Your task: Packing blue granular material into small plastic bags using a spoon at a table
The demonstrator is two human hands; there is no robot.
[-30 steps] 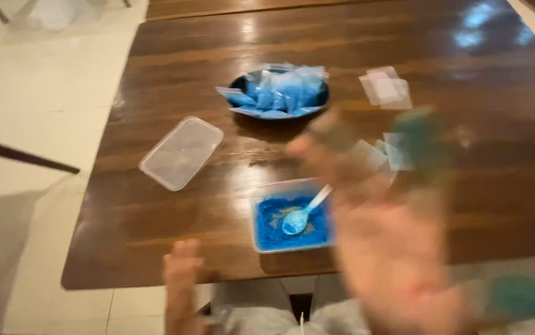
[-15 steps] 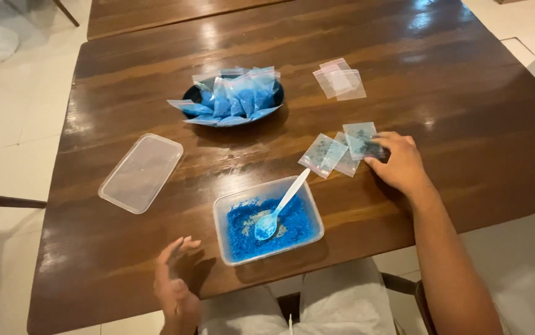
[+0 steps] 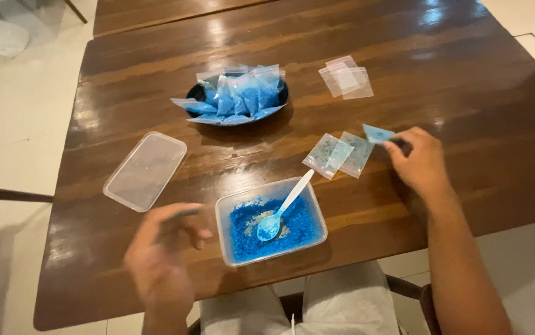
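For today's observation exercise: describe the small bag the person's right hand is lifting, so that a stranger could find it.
On the dark wooden table, look right of the clear tub of blue powder. The right hand pinches one small bag off the surface, while two similar bags lie flat just left of it.

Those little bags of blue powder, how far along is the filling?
Done: a pile of filled bags sits in the dark bowl. In hand: the right hand pinches one small bag off the table; the left hand hovers empty near the tub of blue powder. Left: two bags nearby, more empties further back, and plenty of powder.
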